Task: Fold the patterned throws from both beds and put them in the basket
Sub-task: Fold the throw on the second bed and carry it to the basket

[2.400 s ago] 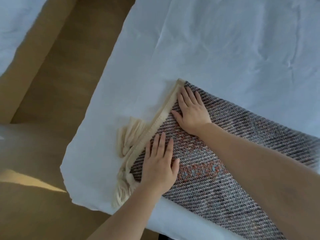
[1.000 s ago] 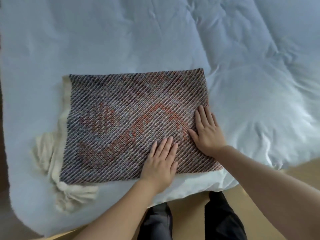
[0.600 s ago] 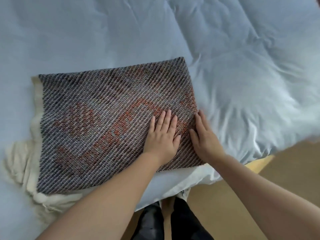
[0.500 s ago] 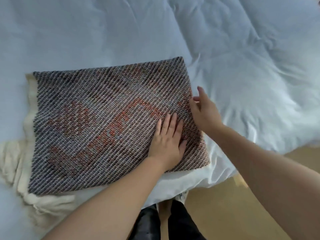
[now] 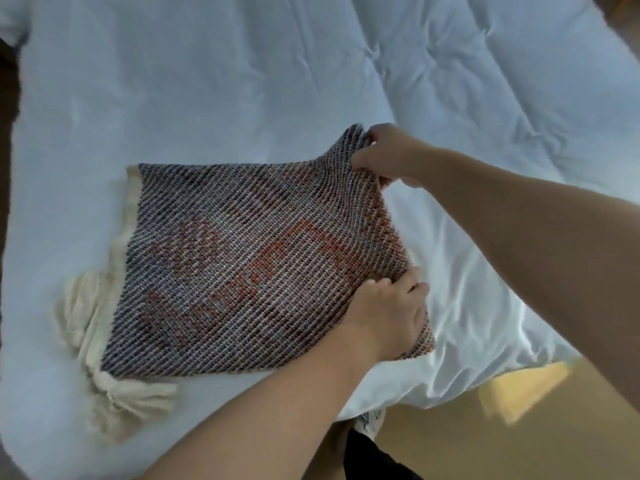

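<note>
Right grip: the right hand [image 5: 384, 152] pinched the far right corner of the patterned throw [image 5: 242, 265], holding it clear of the white duvet [image 5: 242, 81].
Left grip: the left hand [image 5: 388, 317] curled round the near right edge.
Throw: folded, otherwise flat on the duvet.
Trim: cream tassels [image 5: 104, 341] lay at its left.

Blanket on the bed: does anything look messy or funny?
A little. The patterned throw lies mostly flat on the bed, but its far right corner is held up by the right hand, and the cream tassels stick out in crumpled bunches along its left edge. Nothing looks torn.
</note>
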Demonstrator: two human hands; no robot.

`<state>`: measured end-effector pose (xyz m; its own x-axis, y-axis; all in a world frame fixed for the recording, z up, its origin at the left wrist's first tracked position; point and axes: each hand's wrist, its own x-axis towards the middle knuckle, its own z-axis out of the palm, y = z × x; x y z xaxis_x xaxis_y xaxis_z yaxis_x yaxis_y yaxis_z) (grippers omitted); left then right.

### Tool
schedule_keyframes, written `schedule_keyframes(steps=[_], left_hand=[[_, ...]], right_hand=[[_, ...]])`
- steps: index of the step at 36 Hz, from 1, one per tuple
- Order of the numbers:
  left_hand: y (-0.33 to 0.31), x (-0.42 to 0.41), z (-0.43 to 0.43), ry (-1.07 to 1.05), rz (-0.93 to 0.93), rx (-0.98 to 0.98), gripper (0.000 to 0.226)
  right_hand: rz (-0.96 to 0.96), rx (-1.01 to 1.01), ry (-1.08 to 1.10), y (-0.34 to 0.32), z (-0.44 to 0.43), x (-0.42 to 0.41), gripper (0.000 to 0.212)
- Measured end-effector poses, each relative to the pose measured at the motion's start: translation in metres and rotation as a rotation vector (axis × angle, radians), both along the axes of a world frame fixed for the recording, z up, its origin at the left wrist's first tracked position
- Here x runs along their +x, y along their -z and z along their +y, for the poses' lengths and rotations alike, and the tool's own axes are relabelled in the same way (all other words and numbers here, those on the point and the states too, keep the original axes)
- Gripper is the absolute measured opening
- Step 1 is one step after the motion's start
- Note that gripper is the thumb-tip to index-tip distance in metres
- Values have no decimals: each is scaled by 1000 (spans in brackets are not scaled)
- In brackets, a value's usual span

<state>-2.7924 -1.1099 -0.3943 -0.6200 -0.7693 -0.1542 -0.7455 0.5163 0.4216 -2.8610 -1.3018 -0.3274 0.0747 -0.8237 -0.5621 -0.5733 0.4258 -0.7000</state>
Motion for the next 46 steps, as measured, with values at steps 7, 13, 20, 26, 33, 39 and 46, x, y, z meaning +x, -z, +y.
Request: schedule_keyframes(steps=[7, 13, 20, 26, 33, 39, 46], left_hand=[[-25, 31, -4, 28, 109, -71, 32], [-46, 120, 12, -153, 355, -7, 30], [-49, 250, 37, -333, 353, 118, 12], [-38, 332, 50, -478, 344, 143, 14], [-15, 384, 63, -571, 386, 270, 14], [-5, 399, 64, -616, 408, 314, 15], [15, 411, 59, -649, 206, 297, 18]], right_hand=[[49, -25, -23, -24, 1, 42, 11], [34, -34, 106, -32, 7, 93, 25], [38, -54, 114, -35, 10, 200, 23], [61, -59, 53, -17, 16, 297, 20], [174, -130, -21, 15, 23, 366, 29], [242, -120, 36, 39, 23, 381, 28], [207, -165, -77, 69, 22, 389, 29]])
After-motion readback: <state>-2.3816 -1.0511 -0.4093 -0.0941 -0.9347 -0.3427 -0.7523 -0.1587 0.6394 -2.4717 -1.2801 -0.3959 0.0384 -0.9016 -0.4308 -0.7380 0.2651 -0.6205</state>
